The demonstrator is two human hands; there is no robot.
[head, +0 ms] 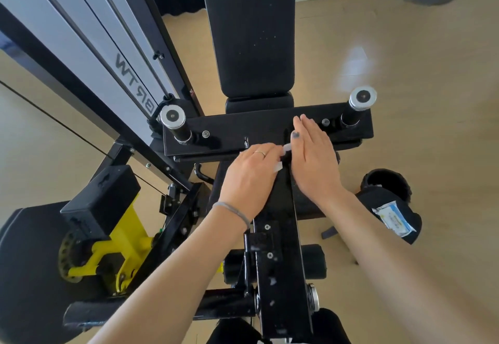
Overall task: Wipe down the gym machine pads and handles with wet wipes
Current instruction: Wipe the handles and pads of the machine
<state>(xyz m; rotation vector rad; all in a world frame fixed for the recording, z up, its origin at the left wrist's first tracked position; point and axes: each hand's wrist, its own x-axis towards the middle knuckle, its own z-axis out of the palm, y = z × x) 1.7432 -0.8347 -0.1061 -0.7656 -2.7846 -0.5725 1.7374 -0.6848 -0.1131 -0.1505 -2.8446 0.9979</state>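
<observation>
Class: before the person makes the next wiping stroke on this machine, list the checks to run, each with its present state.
1. Wipe in hand: cannot tell; only white bits show by the left hand.
2. Right hand flat on the black crossbar: ok.
3. Wet wipes pack close by on the roller pad: ok.
4. Back pad unobstructed: ok.
5. Chrome-capped handles wiped: cannot tell.

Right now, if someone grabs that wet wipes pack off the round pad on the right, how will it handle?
The wet wipes pack looks like a soft film pouch, so it will probably flex rather than stay stiff. It seems flat and probably light. It lies on a curved black pad, so a nudge might slide it off.
</observation>
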